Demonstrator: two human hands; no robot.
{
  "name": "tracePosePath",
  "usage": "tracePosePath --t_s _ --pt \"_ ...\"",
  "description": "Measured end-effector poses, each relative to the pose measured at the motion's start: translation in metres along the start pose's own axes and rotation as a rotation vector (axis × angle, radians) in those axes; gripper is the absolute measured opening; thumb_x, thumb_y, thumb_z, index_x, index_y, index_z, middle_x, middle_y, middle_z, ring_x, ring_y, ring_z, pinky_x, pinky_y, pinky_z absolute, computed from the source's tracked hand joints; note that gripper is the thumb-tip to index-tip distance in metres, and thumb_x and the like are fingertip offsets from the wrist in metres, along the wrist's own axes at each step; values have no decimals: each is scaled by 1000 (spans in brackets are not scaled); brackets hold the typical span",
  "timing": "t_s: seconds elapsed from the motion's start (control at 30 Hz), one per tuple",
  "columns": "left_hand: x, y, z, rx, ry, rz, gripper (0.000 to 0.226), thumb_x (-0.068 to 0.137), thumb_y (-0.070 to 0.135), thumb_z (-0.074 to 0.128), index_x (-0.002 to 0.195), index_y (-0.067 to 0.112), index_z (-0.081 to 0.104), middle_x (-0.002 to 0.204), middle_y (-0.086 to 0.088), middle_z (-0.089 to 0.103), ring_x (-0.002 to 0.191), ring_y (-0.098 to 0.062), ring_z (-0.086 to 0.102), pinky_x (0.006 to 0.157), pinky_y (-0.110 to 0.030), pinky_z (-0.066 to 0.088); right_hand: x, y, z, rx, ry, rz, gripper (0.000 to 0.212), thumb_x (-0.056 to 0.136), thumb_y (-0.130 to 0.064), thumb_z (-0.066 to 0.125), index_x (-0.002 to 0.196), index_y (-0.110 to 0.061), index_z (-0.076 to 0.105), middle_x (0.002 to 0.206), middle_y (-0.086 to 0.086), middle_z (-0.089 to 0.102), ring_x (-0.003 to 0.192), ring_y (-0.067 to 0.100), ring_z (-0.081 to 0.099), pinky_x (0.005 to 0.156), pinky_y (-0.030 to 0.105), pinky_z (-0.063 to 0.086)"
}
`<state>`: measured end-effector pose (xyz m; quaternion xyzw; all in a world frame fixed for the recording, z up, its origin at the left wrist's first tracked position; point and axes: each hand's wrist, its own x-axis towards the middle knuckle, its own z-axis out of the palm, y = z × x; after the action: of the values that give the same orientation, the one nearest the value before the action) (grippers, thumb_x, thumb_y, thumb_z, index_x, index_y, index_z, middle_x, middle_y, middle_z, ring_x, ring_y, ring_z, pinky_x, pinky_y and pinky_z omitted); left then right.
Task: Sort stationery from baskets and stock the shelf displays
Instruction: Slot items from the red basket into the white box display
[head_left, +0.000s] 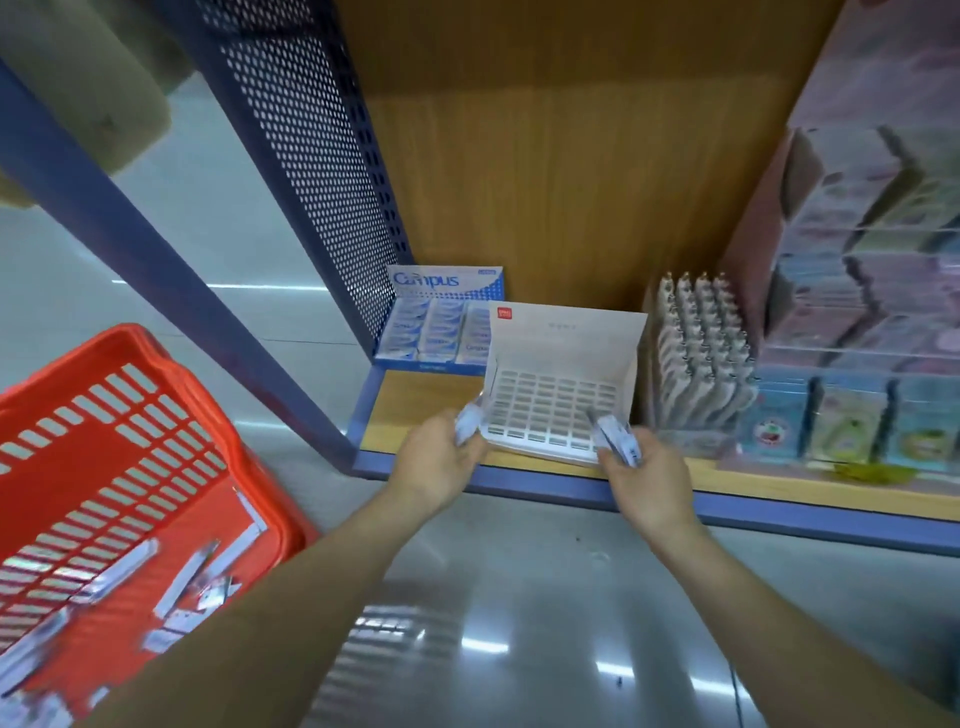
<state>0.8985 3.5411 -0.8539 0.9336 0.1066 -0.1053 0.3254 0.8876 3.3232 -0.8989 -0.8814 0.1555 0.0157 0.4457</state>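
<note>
The left hand (441, 460) grips pens (470, 423) at the slotted tray's (566, 343) left edge, the right hand (647, 486) grips more pens (615, 441) at its right front corner, and each should likely be seated upright, one per slot.

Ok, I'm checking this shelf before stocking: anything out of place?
The white tray looks slightly skewed to the shelf edge, its slots empty. A loose yellow-green scrap lies before the boxes at right, too blurred to identify.

Your left hand (441, 460) and right hand (644, 480) each grip pens before empty display box (563, 364); red basket (104, 467) at left.
</note>
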Motion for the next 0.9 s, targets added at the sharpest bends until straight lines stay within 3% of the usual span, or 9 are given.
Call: tracePosePath --t_s 0.1,0.17,0.27,0.4,0.53,0.63,0.83,0.9 --pt "26 5 14 -83 95 -122 20 92 32 57 92 12 60 78 -5 59 76 -30 56 63 -28 35 0 4 4 -40 14 -21 20 93 -23 61 80 -10 56 72 7 57 69 23 48 58 31 24" --pt "39 4 28 -189 96 -186 21 92 30 59 97 11 64 82 -5 62 75 -27 56 64 -28 37 3 6 3 -53 13 -2 17 93 -24 62 87 -8 62 79 10 62 73 25 51 60 30 27" --pt "45 -3 46 -316 111 -267 22 90 29 63 89 8 69 82 -9 68 78 -30 62 64 -30 44 6 6 -2 6 -3 36 9 92 -23 62 87 -16 62 76 2 60 77 24 56 59 29 32" --pt "27 -9 52 -325 172 -289 26 88 29 66 71 10 59 66 -4 58 70 -28 56 59 -29 38 4 12 -10 57 -9 57 8 91 -22 65 85 -18 61 74 -2 59 76 21 55 63 26 35" --pt "0 -22 48 -267 211 -289 28 86 32 66 75 7 60 68 -8 60 69 -29 56 59 -30 38 -3 15 -13 133 -77 113 6 88 -21 68 91 -15 68 79 1 64 76 19 57 63 27 39" --pt "-20 -30 47 -251 232 -319 30 83 32 69 70 8 58 64 -4 57 68 -28 54 59 -30 34 -13 14 -14 172 -140 134 7 87 -17 68 82 -12 67 70 0 61 69 17 53 61 28 38" --pt "-43 -30 44 -321 258 -316 23 83 31 71 80 11 61 68 2 58 69 -22 55 62 -27 35 -28 1 -23 -39 46 -77 17 88 -18 67 75 -11 59 66 3 56 65 21 51 54 28 34" --pt "-48 -29 39 -402 308 -290 24 82 31 72 75 11 60 63 2 58 65 -22 55 60 -29 36 -31 -11 -26 46 43 -72 15 86 -19 70 78 -8 63 67 6 61 64 19 52 55 28 36"
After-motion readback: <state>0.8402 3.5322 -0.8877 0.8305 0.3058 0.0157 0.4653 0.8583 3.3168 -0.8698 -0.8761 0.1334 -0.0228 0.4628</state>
